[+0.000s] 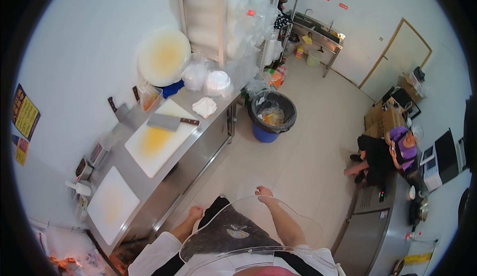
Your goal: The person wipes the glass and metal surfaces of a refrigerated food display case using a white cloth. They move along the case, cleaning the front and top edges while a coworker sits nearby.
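My left hand [196,213] hangs beside my dark apron [231,229], its fingers curled in. Nothing shows in it, and it is nearest the front of the steel counter [197,153] on my left. My right hand [264,194] is held out over the tiled floor, also with curled fingers and no visible object. On the counter lie two white cutting boards, the nearer one [113,205] bare with a faint stain. Across the farther, yellow-stained board [160,142] rests a cleaver [164,121] with a brown riveted handle. A folded white cloth [204,107] lies beyond it.
A blue bin [265,133] with a black liner stands past the counter's end. Ahead are a storage rack [223,22] and a sink [316,32]. To the right, a person [387,156] sits beside cardboard boxes [389,119] and a steel cabinet [367,235].
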A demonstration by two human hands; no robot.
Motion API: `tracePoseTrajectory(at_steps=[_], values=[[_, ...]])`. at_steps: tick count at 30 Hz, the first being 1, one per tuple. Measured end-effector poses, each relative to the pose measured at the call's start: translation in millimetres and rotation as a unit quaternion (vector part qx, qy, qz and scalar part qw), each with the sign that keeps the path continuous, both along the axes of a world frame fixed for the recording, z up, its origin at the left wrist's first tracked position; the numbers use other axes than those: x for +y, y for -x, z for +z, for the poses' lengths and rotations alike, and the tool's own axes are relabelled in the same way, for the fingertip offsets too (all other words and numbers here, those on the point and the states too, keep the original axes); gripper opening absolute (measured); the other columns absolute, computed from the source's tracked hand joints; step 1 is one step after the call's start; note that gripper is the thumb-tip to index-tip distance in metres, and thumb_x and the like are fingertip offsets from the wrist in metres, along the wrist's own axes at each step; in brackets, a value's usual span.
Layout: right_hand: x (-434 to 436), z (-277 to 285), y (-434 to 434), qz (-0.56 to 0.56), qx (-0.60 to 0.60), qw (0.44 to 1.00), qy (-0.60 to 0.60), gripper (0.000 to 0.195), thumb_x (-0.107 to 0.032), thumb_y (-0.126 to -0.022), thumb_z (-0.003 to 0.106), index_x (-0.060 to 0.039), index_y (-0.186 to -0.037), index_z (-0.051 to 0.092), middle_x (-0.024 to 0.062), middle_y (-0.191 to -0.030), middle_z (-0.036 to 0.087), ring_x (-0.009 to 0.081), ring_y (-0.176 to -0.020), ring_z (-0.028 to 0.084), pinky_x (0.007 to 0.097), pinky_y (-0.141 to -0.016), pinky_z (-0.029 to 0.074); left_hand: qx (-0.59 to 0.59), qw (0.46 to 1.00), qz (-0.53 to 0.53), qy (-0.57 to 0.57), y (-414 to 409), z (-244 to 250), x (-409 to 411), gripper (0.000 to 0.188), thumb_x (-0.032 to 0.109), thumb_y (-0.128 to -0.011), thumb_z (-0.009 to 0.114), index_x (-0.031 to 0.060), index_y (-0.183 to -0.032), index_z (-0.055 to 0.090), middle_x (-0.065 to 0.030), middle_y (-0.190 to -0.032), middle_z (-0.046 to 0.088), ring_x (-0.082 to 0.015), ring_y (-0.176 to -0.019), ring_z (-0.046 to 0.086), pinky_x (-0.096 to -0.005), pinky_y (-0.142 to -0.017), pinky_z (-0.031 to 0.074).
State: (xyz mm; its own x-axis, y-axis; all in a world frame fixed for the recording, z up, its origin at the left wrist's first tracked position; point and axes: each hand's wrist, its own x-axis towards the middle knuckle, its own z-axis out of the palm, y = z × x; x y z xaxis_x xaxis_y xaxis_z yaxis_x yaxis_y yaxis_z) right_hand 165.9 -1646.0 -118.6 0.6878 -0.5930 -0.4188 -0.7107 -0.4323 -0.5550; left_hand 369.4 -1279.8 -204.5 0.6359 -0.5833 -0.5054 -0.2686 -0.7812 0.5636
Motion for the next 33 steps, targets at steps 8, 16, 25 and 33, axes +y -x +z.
tracePoseTrajectory(at_steps=[8, 16, 25, 33], values=[[-203.6, 218.5, -272.6, 0.129, -0.460, 0.839, 0.260, 0.031, -0.008, -0.085, 0.061, -0.0067, -0.116, 0.058, 0.0146, -0.097, 0.061, 0.0324, -0.083, 0.062, 0.0400, -0.072, 0.051, 0.171, 0.963, 0.072, -0.195, -16.3, -35.2, -63.0, 0.024, 0.024, -0.081, 0.059, 0.0025, -0.075, 0.069, -0.0132, -0.075, 0.070, -0.0266, -0.070, 0.068, -0.0397, -0.065, 0.053], [-384.6, 502.3, -501.2, 0.173, -0.625, 0.625, 0.434, 0.042, -0.016, -0.084, 0.067, -0.0049, -0.123, 0.055, 0.0177, -0.117, 0.061, 0.0360, -0.108, 0.058, 0.0418, -0.092, 0.048, 0.169, 0.917, 0.345, 0.108, -134.7, -30.3, -250.0, 0.027, 0.026, -0.083, 0.061, 0.0006, -0.089, 0.071, -0.0133, -0.080, 0.072, -0.0259, -0.075, 0.070, -0.0371, -0.069, 0.053], [-525.9, 615.5, -677.8, 0.239, -0.600, 0.579, 0.498, 0.040, -0.025, -0.085, 0.067, -0.0085, -0.120, 0.058, 0.0130, -0.116, 0.063, 0.0371, -0.104, 0.058, 0.0445, -0.089, 0.048, 0.001, 0.863, 0.467, 0.195, -126.6, 56.2, -380.6, 0.024, 0.022, -0.084, 0.062, 0.0003, -0.090, 0.071, -0.0122, -0.076, 0.071, -0.0193, -0.068, 0.068, -0.0334, -0.064, 0.053], [-567.0, 616.4, -684.9, 0.095, -0.780, 0.546, 0.292, 0.025, -0.007, -0.083, 0.053, -0.0002, -0.105, 0.061, 0.0176, -0.102, 0.062, 0.0345, -0.091, 0.059, 0.0419, -0.082, 0.048, -0.084, 0.838, 0.535, 0.068, -36.4, 54.8, -456.6, 0.030, 0.028, -0.080, 0.060, 0.0025, -0.086, 0.074, -0.0182, -0.077, 0.070, -0.0291, -0.069, 0.068, -0.0405, -0.065, 0.053]])
